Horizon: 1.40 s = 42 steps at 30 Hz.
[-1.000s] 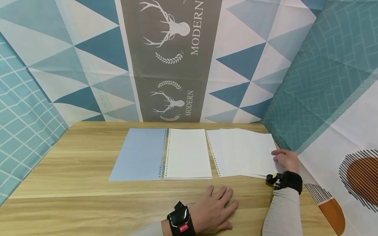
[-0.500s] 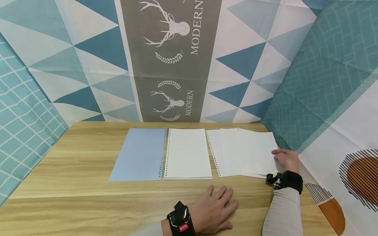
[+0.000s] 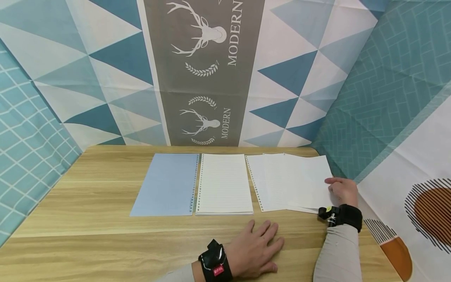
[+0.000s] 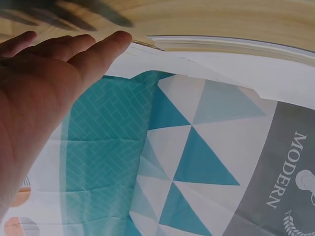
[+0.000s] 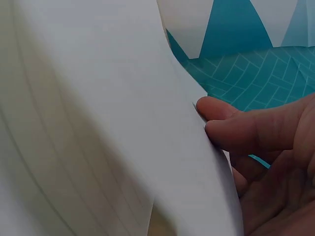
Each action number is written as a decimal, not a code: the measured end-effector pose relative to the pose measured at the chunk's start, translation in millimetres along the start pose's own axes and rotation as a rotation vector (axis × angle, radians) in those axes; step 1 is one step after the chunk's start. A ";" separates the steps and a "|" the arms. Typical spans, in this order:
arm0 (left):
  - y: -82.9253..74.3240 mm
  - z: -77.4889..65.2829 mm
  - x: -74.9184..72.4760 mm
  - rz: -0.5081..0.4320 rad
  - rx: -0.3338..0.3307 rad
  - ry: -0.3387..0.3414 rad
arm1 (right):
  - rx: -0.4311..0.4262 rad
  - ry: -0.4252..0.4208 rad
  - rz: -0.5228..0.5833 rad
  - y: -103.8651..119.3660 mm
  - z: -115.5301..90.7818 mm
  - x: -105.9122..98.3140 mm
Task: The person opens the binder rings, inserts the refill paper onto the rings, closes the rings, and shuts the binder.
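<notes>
My left hand (image 3: 253, 250) lies on the wooden table with fingers spread, in front of the paper. In the left wrist view its fingers (image 4: 101, 54) are straight. At the right, my right hand (image 3: 343, 190) pinches the right edge of a loose white sheet (image 3: 310, 178), the rightmost of several overlapping hole-punched sheets. Close up in the right wrist view, thumb and forefinger meet at the edge of the curved sheet (image 5: 147, 98). Beside the fan of sheets lies a stack of lined, hole-punched paper (image 3: 225, 184). A pale blue notebook cover (image 3: 167, 184) with holes along its right side lies left of it.
The wooden table (image 3: 88, 219) ends against a cloth backdrop (image 3: 201, 78) with triangles and deer heads. Patterned cloths hang close at the left (image 3: 31, 149) and right (image 3: 398, 137) sides. Black wrist straps with cameras sit on both wrists.
The far right corner of the pinched sheet has shifted slightly up and to the right. My right hand has moved a little rightward; my left hand stays nearly still.
</notes>
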<state>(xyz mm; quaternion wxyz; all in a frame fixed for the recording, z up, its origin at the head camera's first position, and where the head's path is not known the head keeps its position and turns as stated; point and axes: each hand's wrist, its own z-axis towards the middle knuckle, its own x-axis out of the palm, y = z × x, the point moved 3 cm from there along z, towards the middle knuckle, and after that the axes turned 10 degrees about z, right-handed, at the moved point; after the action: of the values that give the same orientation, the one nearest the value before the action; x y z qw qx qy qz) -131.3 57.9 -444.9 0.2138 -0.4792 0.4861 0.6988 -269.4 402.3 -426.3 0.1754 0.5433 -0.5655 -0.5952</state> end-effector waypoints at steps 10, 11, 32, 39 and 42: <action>10.8 1.4 -3.0 -0.051 -0.035 0.007 | 0.007 -0.008 0.113 3.1 0.1 -1.2; 12.2 1.5 -3.3 -0.053 -0.037 0.011 | 0.008 -0.008 0.129 3.4 0.2 -1.3; 33.5 1.2 -8.5 -0.108 -0.101 0.023 | -0.023 -0.020 0.251 20.5 -11.5 -7.7; 41.1 1.7 -9.0 -0.152 -0.117 0.008 | -0.039 -0.020 0.231 28.3 -17.4 -9.4; 45.5 1.5 -9.5 -0.180 -0.129 0.013 | -0.044 -0.025 0.227 30.8 -19.0 -9.0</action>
<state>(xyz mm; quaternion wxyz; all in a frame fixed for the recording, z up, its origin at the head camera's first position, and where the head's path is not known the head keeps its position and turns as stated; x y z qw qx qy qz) -162.6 41.0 -414.9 0.2412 -0.5382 0.3964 0.7036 -262.8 391.4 -391.3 0.2465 0.4641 -0.6124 -0.5905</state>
